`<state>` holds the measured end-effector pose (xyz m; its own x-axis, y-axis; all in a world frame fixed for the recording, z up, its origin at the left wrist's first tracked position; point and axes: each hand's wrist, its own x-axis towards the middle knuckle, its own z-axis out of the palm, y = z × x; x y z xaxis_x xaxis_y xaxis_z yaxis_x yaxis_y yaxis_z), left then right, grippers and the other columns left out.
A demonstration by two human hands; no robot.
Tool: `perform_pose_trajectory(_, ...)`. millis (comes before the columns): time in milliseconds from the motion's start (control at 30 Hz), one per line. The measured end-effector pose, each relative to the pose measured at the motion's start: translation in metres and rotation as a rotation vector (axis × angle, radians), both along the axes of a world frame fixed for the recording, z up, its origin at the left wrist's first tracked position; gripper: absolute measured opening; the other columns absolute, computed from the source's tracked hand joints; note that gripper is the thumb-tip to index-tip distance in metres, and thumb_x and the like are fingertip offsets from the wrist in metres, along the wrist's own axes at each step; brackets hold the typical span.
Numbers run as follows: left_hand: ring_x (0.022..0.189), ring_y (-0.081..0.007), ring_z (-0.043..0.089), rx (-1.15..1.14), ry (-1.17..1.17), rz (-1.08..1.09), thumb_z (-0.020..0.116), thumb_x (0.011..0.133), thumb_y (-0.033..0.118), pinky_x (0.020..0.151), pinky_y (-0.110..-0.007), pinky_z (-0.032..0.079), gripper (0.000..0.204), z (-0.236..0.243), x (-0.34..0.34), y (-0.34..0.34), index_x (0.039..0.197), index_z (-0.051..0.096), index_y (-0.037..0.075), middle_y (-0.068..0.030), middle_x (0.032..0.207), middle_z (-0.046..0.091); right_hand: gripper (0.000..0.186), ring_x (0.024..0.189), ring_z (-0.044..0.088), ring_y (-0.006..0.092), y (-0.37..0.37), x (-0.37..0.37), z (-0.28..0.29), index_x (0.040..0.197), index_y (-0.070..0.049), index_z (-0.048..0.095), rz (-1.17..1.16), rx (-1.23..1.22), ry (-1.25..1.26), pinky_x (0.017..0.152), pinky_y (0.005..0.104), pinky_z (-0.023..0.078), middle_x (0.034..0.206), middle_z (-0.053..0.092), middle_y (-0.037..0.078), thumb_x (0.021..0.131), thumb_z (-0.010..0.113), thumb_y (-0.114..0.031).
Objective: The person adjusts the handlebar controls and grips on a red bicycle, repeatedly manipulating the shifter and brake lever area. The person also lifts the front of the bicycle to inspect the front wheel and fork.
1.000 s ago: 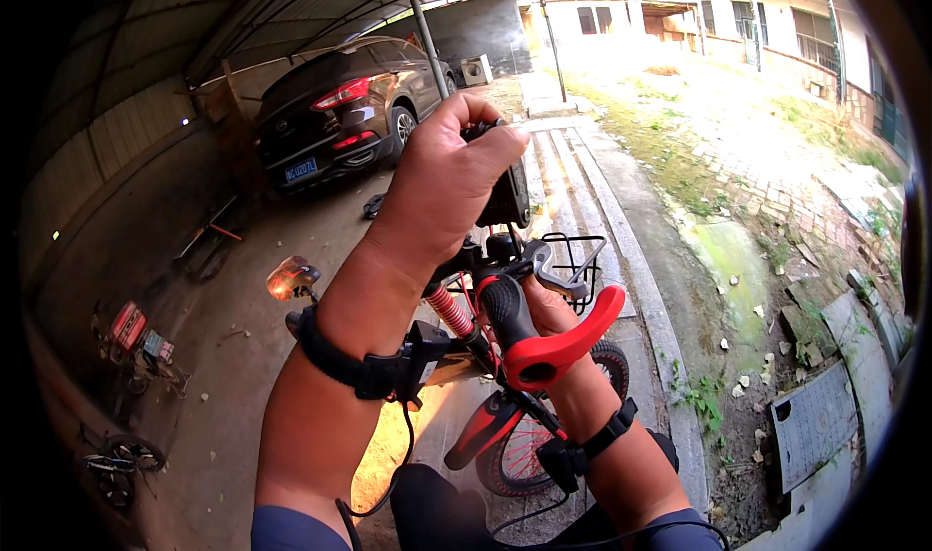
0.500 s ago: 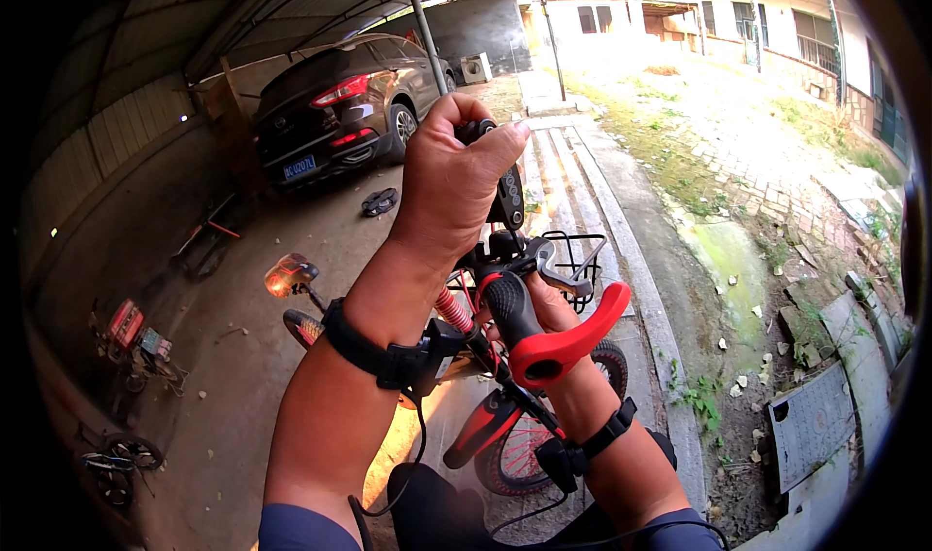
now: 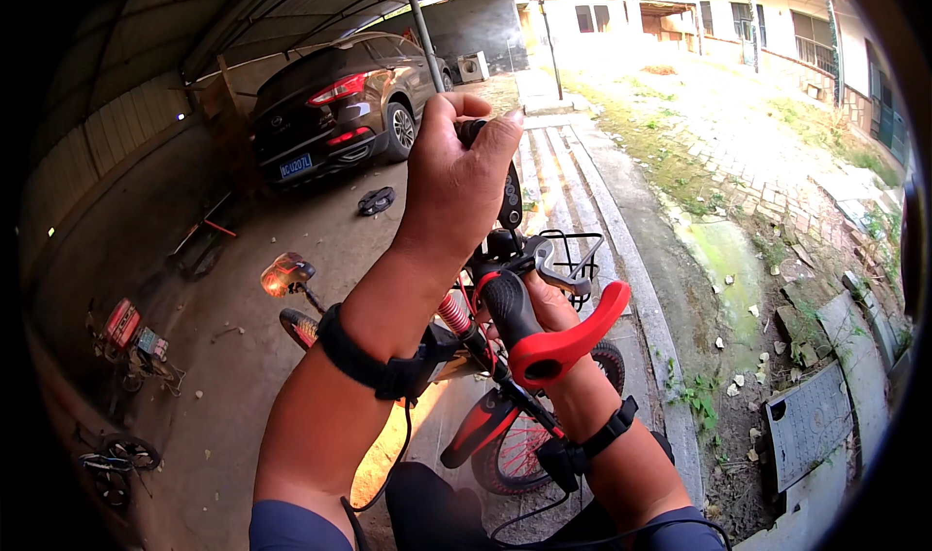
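My left hand (image 3: 461, 158) is raised over the bicycle's handlebar, its fingers closed around a black folding hex key tool (image 3: 512, 203). A thin rod runs down from the tool toward the brake lever clamp; where its tip sits is hard to make out. Below, my right hand (image 3: 549, 303) is wrapped under the handlebar grip (image 3: 507, 303), which hides most of its fingers. The grip is black, with a curved red bar end (image 3: 573, 342) pointing right. A grey brake lever (image 3: 558, 267) lies just beyond it.
Under the handlebar are a red-spoked wheel (image 3: 519, 454) and a red-black fender (image 3: 481, 425); a black wire basket (image 3: 578, 250) is beyond. An orange-backed mirror (image 3: 286, 274) sticks out left. A dark car (image 3: 340, 104) stands under the roof. Stone slabs (image 3: 815, 425) lean at right.
My left hand and forearm have shifted slightly to the left, with the tool still in the grasp. My right hand stays in place under the grip.
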<state>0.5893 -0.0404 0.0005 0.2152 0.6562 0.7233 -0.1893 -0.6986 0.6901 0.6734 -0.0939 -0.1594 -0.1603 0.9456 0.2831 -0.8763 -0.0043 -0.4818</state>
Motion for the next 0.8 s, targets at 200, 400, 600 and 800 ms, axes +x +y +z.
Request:
perform_pose_trajectory(200, 0.071, -0.0091, 0.055, -0.125, -0.063, -0.087, 0.068, 0.086, 0.01, 0.063, -0.024, 0.046, 0.019, 0.005, 0.005, -0.017, 0.098, 0.054, 0.007, -0.002, 0.084, 0.056, 0.031, 0.082, 0.071, 0.0199, 0.0, -0.002, -0.002, 0.126, -0.001, 0.056, -0.021, 0.001, 0.027, 0.068, 0.0318, 0.059, 0.105, 0.071, 0.012, 0.106, 0.049, -0.024)
perform_pose_trajectory(400, 0.061, -0.0116, 0.053, -0.179, -0.162, -0.23, 0.058, 0.083, 0.003, 0.058, -0.027, 0.047, 0.012, 0.004, 0.008, -0.006, 0.089, 0.051, 0.01, -0.0027, 0.078, 0.055, 0.032, 0.082, 0.072, 0.0222, 0.003, -0.001, -0.005, 0.127, -0.002, 0.054, 0.108, -0.004, 0.113, 0.068, 0.0328, 0.061, 0.104, 0.071, 0.015, 0.106, 0.049, -0.026)
perform_pose_trajectory(600, 0.068, -0.0145, 0.053, -0.208, -0.205, -0.582, 0.055, 0.081, 0.002, 0.067, -0.031, 0.05, 0.016, 0.004, -0.006, 0.003, 0.093, 0.049, 0.01, -0.003, 0.077, 0.051, 0.034, 0.079, 0.072, 0.0216, 0.001, -0.008, -0.004, 0.127, -0.002, 0.054, 0.061, -0.007, 0.111, 0.064, 0.032, 0.06, 0.102, 0.072, 0.016, 0.106, 0.049, -0.027)
perform_pose_trajectory(800, 0.075, -0.0164, 0.062, -0.311, -0.201, -0.154, 0.06, 0.09, 0.013, 0.068, -0.033, 0.053, 0.026, 0.001, 0.006, -0.02, 0.114, 0.051, 0.006, -0.0069, 0.087, 0.061, 0.036, 0.076, 0.071, 0.0199, 0.002, -0.006, -0.003, 0.126, 0.0, 0.055, -0.062, 0.004, 0.038, 0.063, 0.0308, 0.06, 0.1, 0.071, 0.013, 0.105, 0.053, -0.028)
